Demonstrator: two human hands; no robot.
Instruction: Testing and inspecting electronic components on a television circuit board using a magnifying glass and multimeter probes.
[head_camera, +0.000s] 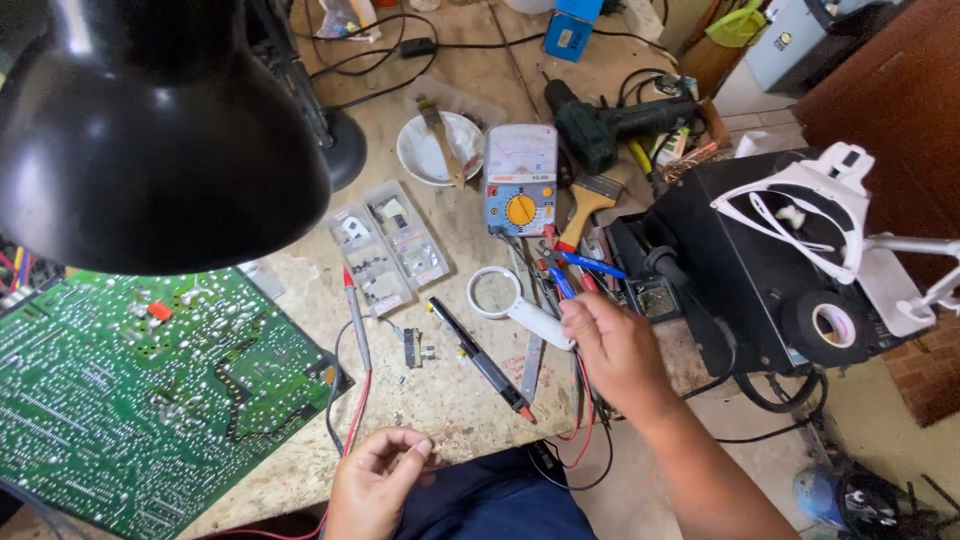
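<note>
- On a worn, pale wooden workbench (450, 390), a black lamp shade (150, 130) fills the far left; a green circuit board (130, 390) lies at the near left; an analogue multimeter (520, 180) and a white dish (440, 148) sit farther back; brick and tiled floor show at the right
- At the bench's right edge, a black box (750, 270) carries a roll of black tape (825, 325)
- Right hand (615, 350) reaches over the bench, fingers curled about the white handle of a magnifying glass (505, 298), just beside blue-handled pliers (575, 268); how firmly it grips cannot be told
- Left hand (375, 485) rests at the near edge, fingers loosely curled, thumb and fingertips pinched; whether it holds anything cannot be told; a red probe lead (357, 320) lies beyond it
</note>
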